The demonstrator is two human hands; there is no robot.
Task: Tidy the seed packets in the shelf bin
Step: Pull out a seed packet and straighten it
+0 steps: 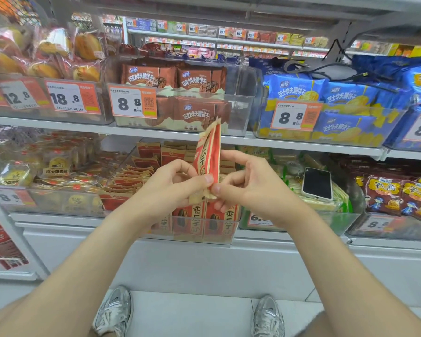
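As left hand [178, 183], right hand [250, 188] pinch flat, crimped packets [208, 154]

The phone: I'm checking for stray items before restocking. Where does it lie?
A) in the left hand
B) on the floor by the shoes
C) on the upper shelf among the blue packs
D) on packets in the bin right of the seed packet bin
D: the phone lies screen up on the pale packets in the bin just right of the seed packet bin.
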